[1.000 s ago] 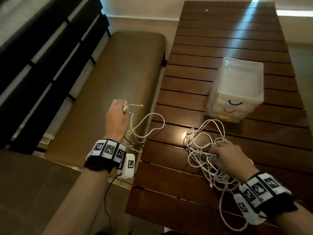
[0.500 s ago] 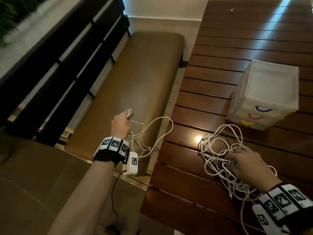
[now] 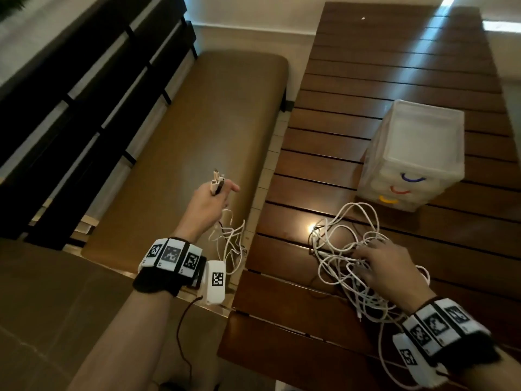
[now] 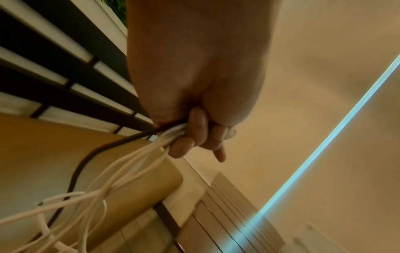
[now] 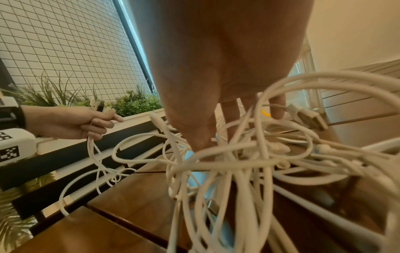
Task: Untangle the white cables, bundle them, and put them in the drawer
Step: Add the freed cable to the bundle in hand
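Head view, nearest: our right hand (image 3: 390, 273) lies on the tangle of white cables (image 3: 342, 251) on the slatted table (image 3: 366, 80), fingers spread and pushed down among the loops, pinning the heap rather than gripping any one strand.
Left side, off the table edge: our left hand (image 3: 208, 206) is raised over the bench (image 3: 180, 142), fingers curled tight round a bunch of cable ends; the plug tips stand up above the fist and the slack hangs in loops below it.
Step in hand: we judge this to be drawing freed strands out of the knot.
Doing it well: we should keep the heap pinned, pull slowly and level, and stop if a loop tightens; then feed that loop through instead of tugging.
Cable count: we cannot tell; one dark lead runs with the white ones in the left fist.
Farther: one drawer unit (image 3: 414, 153), three drawers, all closed.
Hands: two.
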Action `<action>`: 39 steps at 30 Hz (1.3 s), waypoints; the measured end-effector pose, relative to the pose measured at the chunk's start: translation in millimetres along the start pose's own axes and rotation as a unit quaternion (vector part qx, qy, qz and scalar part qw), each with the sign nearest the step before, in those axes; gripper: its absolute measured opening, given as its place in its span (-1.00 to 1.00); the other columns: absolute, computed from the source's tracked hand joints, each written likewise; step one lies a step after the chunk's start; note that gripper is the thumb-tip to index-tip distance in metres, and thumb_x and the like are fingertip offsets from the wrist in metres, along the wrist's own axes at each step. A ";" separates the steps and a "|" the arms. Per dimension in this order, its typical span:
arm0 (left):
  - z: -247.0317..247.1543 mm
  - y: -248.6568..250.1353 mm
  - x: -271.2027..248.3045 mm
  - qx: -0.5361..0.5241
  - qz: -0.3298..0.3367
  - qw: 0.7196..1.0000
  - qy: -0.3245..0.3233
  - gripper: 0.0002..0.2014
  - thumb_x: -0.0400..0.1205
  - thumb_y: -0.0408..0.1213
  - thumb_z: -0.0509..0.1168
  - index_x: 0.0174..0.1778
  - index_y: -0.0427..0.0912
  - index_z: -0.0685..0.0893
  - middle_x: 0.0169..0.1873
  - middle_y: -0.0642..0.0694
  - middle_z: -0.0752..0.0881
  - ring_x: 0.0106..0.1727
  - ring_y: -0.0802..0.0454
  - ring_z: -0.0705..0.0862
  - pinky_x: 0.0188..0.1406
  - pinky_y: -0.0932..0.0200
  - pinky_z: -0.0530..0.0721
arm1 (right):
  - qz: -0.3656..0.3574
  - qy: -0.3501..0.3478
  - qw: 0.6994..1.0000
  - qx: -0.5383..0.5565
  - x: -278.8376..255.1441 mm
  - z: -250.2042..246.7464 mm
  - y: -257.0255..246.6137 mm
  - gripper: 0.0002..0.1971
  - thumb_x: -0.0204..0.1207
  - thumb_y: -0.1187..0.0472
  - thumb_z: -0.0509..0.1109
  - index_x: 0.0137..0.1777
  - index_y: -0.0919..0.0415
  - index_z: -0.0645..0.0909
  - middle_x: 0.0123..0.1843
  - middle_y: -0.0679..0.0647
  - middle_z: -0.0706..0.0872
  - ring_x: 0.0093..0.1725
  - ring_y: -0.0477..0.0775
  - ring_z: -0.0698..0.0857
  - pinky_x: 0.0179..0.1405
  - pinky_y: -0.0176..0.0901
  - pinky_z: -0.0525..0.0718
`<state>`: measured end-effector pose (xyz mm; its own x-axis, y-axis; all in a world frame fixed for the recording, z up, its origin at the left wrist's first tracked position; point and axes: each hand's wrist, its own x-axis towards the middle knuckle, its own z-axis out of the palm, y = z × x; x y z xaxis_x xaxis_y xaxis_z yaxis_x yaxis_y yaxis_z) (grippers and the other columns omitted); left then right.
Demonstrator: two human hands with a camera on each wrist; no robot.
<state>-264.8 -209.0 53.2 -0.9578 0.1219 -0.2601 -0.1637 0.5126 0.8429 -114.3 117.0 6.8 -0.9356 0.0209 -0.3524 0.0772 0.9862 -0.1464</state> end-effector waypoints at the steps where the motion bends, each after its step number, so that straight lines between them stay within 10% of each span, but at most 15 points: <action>1: 11.1 6.3 -4.4 -0.017 0.011 1.000 -0.023 -0.67 0.79 -0.03 0.11 -0.05 -0.02 0.76 -0.52 0.06 0.44 -0.53 0.15 0.38 -0.54 0.26 0.37 | 0.004 0.007 1.000 0.012 -1.9 0.7 1.0 -0.73 0.51 -0.05 0.46 0.21 -0.14 0.70 0.21 -0.08 0.69 0.32 0.08 0.58 0.32 0.07 0.42; 9: 102.0 30.4 -35.3 -0.041 0.040 0.988 -0.144 -0.64 0.78 -0.05 0.10 -0.05 -0.13 0.76 -0.66 0.22 0.52 -0.61 0.32 0.46 -0.55 0.45 0.37 | -0.018 0.152 0.978 0.139 -17.2 -7.2 22.0 -0.90 0.54 0.19 0.46 -0.02 -0.04 0.74 -0.09 -0.28 0.56 0.12 -0.04 0.59 0.32 0.10 0.42; 13: 125.9 31.8 -43.9 0.047 0.069 0.988 -0.130 -0.70 0.79 -0.12 0.18 -0.17 0.05 0.78 -0.40 0.17 0.70 -0.40 0.34 0.63 -0.47 0.36 0.47 | -0.032 0.185 0.968 0.166 -22.1 -11.1 23.8 -0.91 0.54 0.25 0.45 -0.04 0.06 0.76 -0.10 -0.13 0.70 0.04 0.00 0.59 0.05 -0.12 0.46; 16: 141.2 22.5 -51.2 0.189 0.076 0.965 -0.162 -0.74 0.74 -0.12 0.25 -0.27 0.14 0.69 -0.19 0.03 0.79 -0.11 0.06 0.73 -0.25 0.16 0.52 | -0.056 0.165 0.962 0.209 -25.3 -10.6 11.5 -0.90 0.59 0.23 0.41 0.03 0.10 0.74 -0.03 -0.07 0.72 0.04 -0.09 0.55 0.02 -0.24 0.49; 21: 163.8 6.8 -47.5 0.335 0.011 0.928 -0.161 -0.83 0.72 -0.23 0.18 0.18 -0.13 0.59 0.09 -0.25 0.75 0.16 -0.32 0.69 0.00 -0.05 0.57 | -0.139 0.098 0.963 0.211 -30.4 -2.6 -16.8 -0.73 0.63 -0.05 0.32 0.18 0.05 0.69 0.11 -0.09 0.67 0.13 -0.13 0.59 0.15 -0.19 0.62; 28: 180.3 9.0 -38.2 0.297 0.002 0.941 -0.160 -0.65 0.70 -0.13 0.26 0.38 -0.04 0.42 0.03 -0.17 0.75 0.08 -0.22 0.71 -0.12 0.02 0.52 | -0.154 0.023 0.983 0.098 -31.5 14.7 -13.5 -0.42 0.56 -0.07 0.43 0.56 -0.03 0.43 0.38 -0.03 0.58 0.38 0.03 0.46 0.38 -0.01 0.51; 39: 186.9 1.9 -37.5 0.328 -0.012 0.930 -0.166 -0.64 0.58 0.14 0.37 -0.06 -0.11 0.76 -0.20 -0.06 0.76 -0.12 -0.09 0.73 -0.17 0.04 0.67 | -0.128 0.067 0.979 0.146 -35.9 18.6 1.6 -0.79 0.62 0.16 0.35 0.20 0.08 0.70 0.11 -0.03 0.65 0.17 -0.04 0.50 0.17 -0.22 0.50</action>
<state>-185.0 -53.8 -23.5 -0.8123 0.3033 -0.4982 0.0986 0.9133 0.3951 -74.2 114.8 2.1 -0.9723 -0.1808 -0.1482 -0.0895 0.8736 -0.4784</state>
